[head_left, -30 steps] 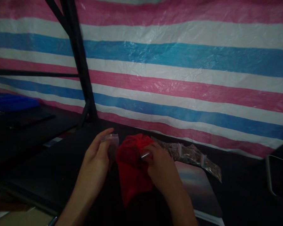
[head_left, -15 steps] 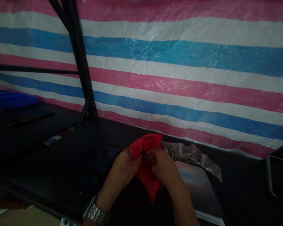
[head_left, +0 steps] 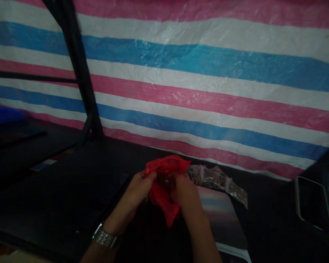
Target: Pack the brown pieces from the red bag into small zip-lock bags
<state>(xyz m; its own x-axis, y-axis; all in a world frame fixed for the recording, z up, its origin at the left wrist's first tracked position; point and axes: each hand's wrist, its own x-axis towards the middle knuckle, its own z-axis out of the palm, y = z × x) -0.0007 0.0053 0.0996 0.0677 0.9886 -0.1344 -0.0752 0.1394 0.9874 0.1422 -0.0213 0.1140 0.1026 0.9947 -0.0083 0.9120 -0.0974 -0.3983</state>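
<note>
A red plastic bag [head_left: 164, 175] is held up over the dark table [head_left: 57, 190] between both hands. My left hand [head_left: 138, 190] grips its left edge with closed fingers; a metal watch [head_left: 105, 237] is on that wrist. My right hand [head_left: 185, 193] pinches the bag's right side, fingers curled. Something dark shows inside the bag's mouth, and I cannot make out what it is. A row of small clear packets [head_left: 218, 179] filled with brown bits lies just right of the bag.
A flat pale slab [head_left: 222, 215] lies under the packets by my right forearm. A striped pink, white and blue tarp [head_left: 208, 91] hangs behind the table. A black metal post [head_left: 76, 69] stands at the left. A dark tray with a light rim [head_left: 312, 204] sits at the far right.
My left hand let go of a small clear packet and came over to grip the red bag. Both hands now bunch the bag, and the view has shifted slightly right.
</note>
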